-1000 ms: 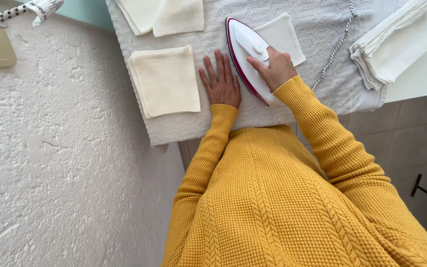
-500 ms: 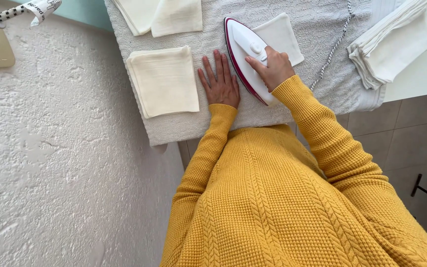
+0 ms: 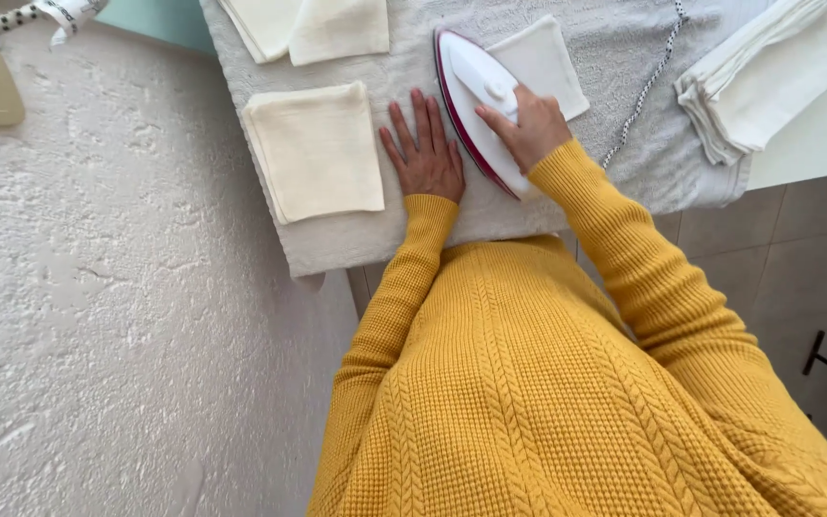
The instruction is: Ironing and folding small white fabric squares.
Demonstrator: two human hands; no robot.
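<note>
Rough white plaster wall (image 3: 98, 335) fills 9 o'clock. Grey padded ironing board (image 3: 624, 144) at 12. Right hand (image 3: 528, 126) grips white-and-red iron (image 3: 471, 96) on white cloth (image 3: 552, 62). Left hand (image 3: 425, 148) flat, fingers spread, beside folded cream cloth (image 3: 316, 151).

One iron (image 3: 479, 105) is present, white with a dark red edge. One grey padded ironing surface (image 3: 624, 57) is present. Folded cream cloths lying singly: four, namely one (image 3: 316, 151) at the near left, two (image 3: 303, 27) overlapping at the far left, and one (image 3: 546, 62) partly under the iron. One stack of folded white cloths (image 3: 763, 81) lies at the right; its count cannot be told. One cord (image 3: 648, 81). Two hands: left (image 3: 425, 153), right (image 3: 528, 124).
</note>
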